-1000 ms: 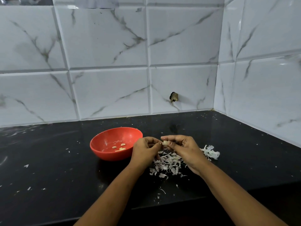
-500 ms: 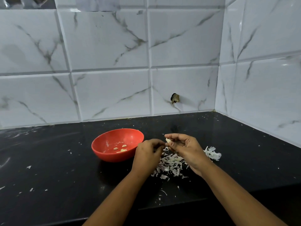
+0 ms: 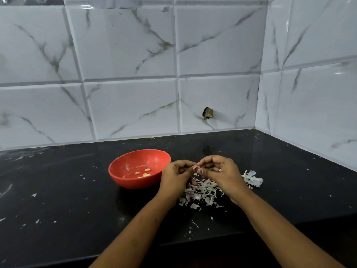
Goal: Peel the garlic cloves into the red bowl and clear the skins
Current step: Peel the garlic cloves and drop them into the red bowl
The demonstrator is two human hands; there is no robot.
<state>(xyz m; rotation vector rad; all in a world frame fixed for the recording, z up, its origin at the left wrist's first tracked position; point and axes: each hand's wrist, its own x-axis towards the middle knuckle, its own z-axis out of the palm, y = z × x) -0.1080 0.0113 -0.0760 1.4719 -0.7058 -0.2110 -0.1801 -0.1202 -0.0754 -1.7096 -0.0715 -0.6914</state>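
A red bowl [image 3: 123, 179] stands on the black counter and holds a few peeled garlic cloves [image 3: 144, 172]. Just right of it, my left hand [image 3: 176, 176] and my right hand [image 3: 223, 174] meet fingertip to fingertip, fingers curled. Together they pinch a small garlic clove that the fingers almost wholly hide. Both hands hover over a heap of white garlic skins [image 3: 201, 192] lying on the counter. A second, smaller clump of skins [image 3: 253, 178] lies right of my right hand.
The black counter [image 3: 58, 200] carries small skin flecks scattered left and front. White marble tiles form the back wall and the right wall, which meet in a corner [image 3: 256, 128]. A small dark hole [image 3: 207, 113] marks the back wall.
Both hands stay over the skin heap, still working at the clove. The pale clove that showed between the fingertips is now covered by them.
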